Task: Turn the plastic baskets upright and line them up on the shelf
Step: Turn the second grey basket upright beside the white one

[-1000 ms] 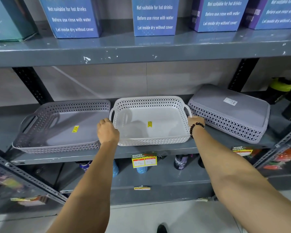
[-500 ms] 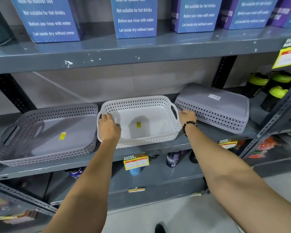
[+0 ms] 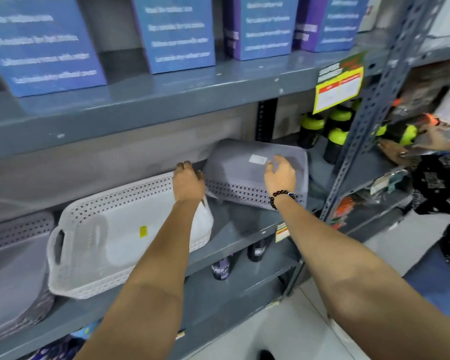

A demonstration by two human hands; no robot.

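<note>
An overturned grey basket (image 3: 247,172) lies bottom up at the right end of the middle shelf (image 3: 240,229). My left hand (image 3: 189,181) is curled against its left end and seems to grip it there. Spread across the basket's flat bottom is my right hand (image 3: 281,175), fingers apart and holding nothing. A white basket (image 3: 109,245) stands upright to the left, under my left forearm. Another upright grey basket (image 3: 8,268) sits beside it at the far left, partly cut off by the frame.
Blue boxes (image 3: 177,35) line the upper shelf. Black bottles with green lids (image 3: 335,136) stand right of the overturned basket, behind a perforated steel post (image 3: 361,120). Another person's hand (image 3: 392,152) reaches in at the far right. A yellow price tag (image 3: 338,87) hangs above.
Both hands left the white basket and moved right to the overturned grey basket. My view swung right and closer to the shelf.
</note>
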